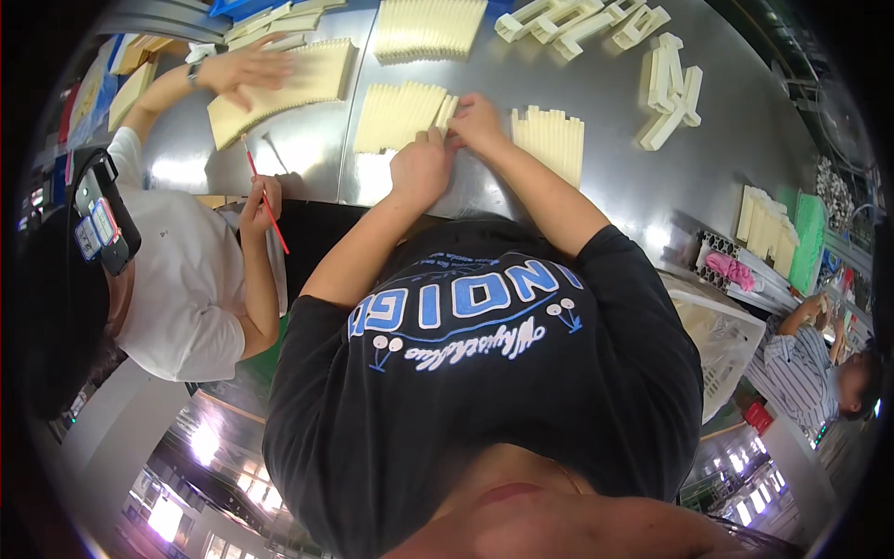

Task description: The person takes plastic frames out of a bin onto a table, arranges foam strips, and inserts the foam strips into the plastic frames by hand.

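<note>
Hands, left [419,168] and right [477,121], pinching cream ridged strips [400,116], steel table [615,140].

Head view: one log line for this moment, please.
left hand at cream strip row | right hand pinching end strip | steel table

Cream ribbed strips [400,116] lie flat side by side in a fanned row on the steel bench [615,102], their right end under both hands, fingertips touching.
</note>
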`<action>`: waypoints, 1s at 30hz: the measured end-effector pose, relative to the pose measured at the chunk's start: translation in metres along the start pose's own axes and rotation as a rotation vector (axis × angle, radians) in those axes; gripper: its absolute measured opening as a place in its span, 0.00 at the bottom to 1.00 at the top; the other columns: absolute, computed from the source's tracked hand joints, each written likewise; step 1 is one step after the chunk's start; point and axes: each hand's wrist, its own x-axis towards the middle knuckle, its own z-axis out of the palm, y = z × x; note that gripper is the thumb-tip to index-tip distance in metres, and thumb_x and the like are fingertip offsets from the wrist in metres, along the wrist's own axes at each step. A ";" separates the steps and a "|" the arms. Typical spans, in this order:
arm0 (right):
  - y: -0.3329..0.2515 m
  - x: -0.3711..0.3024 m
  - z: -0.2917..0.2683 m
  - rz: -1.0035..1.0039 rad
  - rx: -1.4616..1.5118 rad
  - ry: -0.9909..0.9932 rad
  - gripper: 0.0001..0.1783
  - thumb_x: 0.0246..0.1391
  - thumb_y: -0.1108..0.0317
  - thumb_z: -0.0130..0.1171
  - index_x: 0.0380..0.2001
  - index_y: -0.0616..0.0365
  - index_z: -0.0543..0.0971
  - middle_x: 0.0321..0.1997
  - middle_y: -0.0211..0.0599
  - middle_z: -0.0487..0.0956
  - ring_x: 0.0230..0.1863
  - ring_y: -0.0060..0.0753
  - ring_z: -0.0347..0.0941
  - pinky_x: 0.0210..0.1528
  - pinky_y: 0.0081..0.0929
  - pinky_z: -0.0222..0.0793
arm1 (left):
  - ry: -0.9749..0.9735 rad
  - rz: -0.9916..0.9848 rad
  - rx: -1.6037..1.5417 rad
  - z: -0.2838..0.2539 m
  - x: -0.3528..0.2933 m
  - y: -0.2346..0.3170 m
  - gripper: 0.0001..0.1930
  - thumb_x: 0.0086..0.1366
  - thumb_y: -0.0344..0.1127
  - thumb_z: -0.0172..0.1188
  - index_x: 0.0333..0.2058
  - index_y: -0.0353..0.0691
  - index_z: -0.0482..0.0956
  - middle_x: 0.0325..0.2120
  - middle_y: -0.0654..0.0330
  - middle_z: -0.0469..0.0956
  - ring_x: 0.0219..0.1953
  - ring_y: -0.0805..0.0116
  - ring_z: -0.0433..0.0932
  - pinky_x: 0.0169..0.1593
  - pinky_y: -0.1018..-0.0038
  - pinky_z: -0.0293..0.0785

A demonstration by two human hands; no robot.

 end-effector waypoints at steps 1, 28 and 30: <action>0.013 0.010 -0.002 -0.065 -0.074 0.008 0.20 0.33 0.81 0.54 0.35 0.69 0.64 0.30 0.49 0.73 0.25 0.42 0.74 0.19 0.32 0.75 | 0.035 0.020 -0.018 -0.009 0.001 0.005 0.16 0.51 0.42 0.54 0.33 0.35 0.68 0.27 0.50 0.72 0.23 0.55 0.74 0.24 0.65 0.71; 0.019 -0.086 -0.121 -0.078 -0.699 0.450 0.30 0.38 0.64 0.53 0.46 0.66 0.58 0.46 0.56 0.61 0.48 0.54 0.58 0.49 0.40 0.59 | 0.054 -0.058 -0.059 0.025 0.017 0.019 0.53 0.41 0.60 0.59 0.56 0.30 0.43 0.54 0.30 0.40 0.56 0.39 0.44 0.55 0.54 0.44; 0.011 -0.088 -0.115 0.002 -0.669 0.402 0.31 0.38 0.64 0.53 0.46 0.67 0.58 0.45 0.55 0.61 0.48 0.53 0.59 0.49 0.40 0.59 | 0.020 -0.067 -0.044 0.023 0.014 0.022 0.53 0.42 0.59 0.59 0.56 0.29 0.43 0.54 0.30 0.39 0.56 0.38 0.43 0.55 0.53 0.45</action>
